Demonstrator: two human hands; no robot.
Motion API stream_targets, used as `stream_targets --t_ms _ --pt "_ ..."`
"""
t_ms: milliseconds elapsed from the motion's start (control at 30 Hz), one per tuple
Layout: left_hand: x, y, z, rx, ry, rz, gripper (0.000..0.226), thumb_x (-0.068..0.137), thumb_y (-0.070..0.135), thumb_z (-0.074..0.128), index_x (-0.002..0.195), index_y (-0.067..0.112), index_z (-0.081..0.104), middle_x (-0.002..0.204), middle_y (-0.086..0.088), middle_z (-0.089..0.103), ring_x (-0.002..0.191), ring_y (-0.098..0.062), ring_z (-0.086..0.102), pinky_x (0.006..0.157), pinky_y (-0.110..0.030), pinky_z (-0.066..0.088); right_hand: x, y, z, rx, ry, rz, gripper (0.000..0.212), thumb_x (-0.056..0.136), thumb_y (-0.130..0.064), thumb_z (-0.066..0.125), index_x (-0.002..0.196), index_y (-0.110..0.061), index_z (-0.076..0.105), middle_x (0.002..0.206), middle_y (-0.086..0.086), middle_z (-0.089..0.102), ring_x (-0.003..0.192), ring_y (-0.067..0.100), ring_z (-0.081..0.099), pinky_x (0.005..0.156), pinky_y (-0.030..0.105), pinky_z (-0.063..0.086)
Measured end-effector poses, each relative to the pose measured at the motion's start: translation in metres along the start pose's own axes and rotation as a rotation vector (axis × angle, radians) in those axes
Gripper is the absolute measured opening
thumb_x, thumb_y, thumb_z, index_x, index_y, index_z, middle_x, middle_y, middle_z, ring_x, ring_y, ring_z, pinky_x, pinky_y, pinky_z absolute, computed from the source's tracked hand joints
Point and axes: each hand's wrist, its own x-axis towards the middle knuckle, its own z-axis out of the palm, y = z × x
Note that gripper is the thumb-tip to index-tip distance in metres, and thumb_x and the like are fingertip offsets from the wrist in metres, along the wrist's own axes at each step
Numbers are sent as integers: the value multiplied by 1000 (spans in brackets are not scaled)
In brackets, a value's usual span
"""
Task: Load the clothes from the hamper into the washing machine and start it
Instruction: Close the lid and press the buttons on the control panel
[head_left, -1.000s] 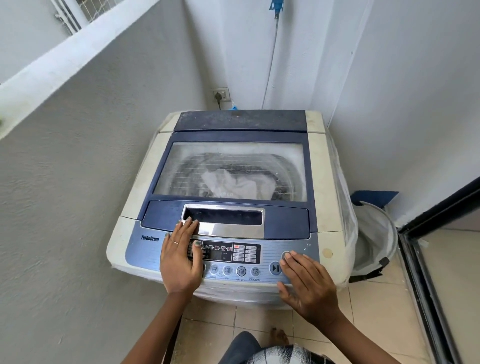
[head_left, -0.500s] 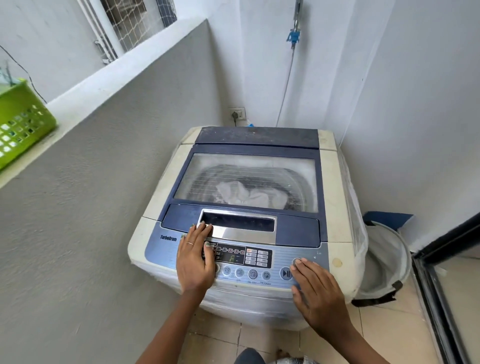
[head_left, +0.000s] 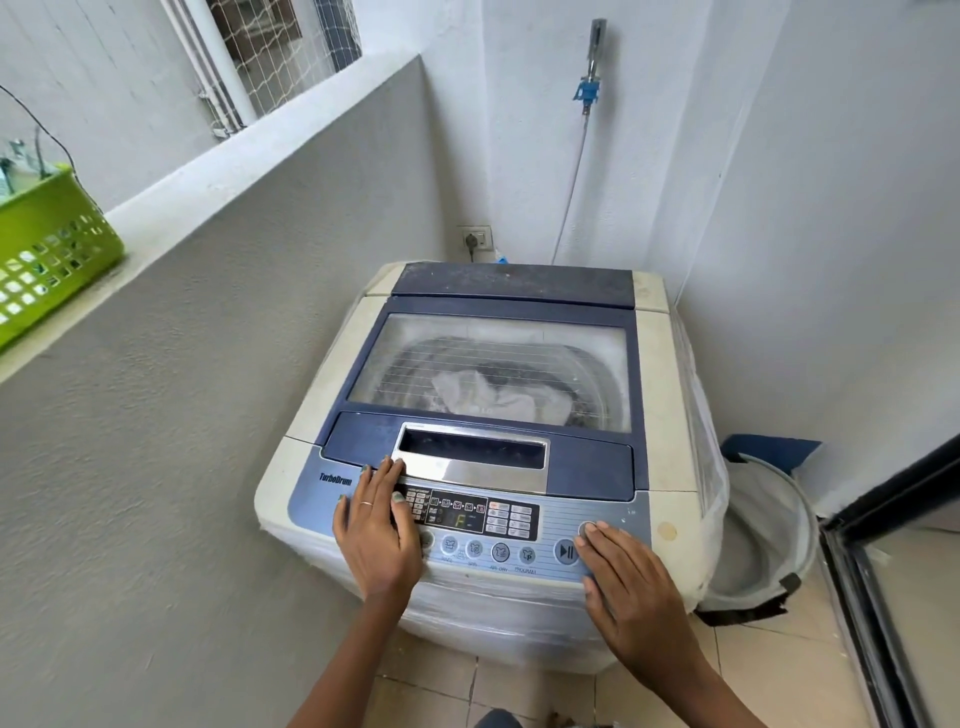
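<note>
- The white and blue top-loading washing machine (head_left: 483, 415) stands in the corner, clear lid shut over pale clothes (head_left: 498, 395) in the drum
- Left hand (head_left: 376, 530) lies flat, fingers spread, on the panel; right hand (head_left: 631, 587) lies flat too, a fingertip on the round grey button (head_left: 587, 529)
- Starting step in hand; next likely a press on the play-pause button (head_left: 565, 552)
- Readable: "TurboDrum", "PROGRAM" (display lit green)
- The white mesh hamper (head_left: 763, 540) sits beside it on the floor

Green basket (head_left: 49, 260) cut by left edge; hamper (head_left: 763, 545) half hidden behind washing machine (head_left: 665, 415); panel labels unreadable.
</note>
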Motion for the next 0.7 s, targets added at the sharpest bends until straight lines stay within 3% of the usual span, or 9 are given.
stream_targets --t_ms 233,367,700 --pt "-6 -22 -8 171 -165 169 56 92 33 25 144 19 41 150 3 39 141 -15 30 115 -35 17 0 1 -1 3 -10 -17 40 100 -27 32 123 -8 57 122 10 65 123 21 47 113 31 25" --pt "-5 -21 -9 186 -198 164 57 92 35 25 144 19 41 150 3 39 141 -17 31 115 -35 17 0 0 -1 -5 3 -14 45 100 -27 31 116 -4 67 121 10 65 122 21 48 110 31 28" --pt "-4 -22 -11 206 -219 186 60 91 43 27 145 18 39 151 3 37 141 -17 29 115 -34 15 0 -2 -1 3 -14 20 44 98 -26 33 116 -4 67 122 11 65 122 21 47 116 27 20"
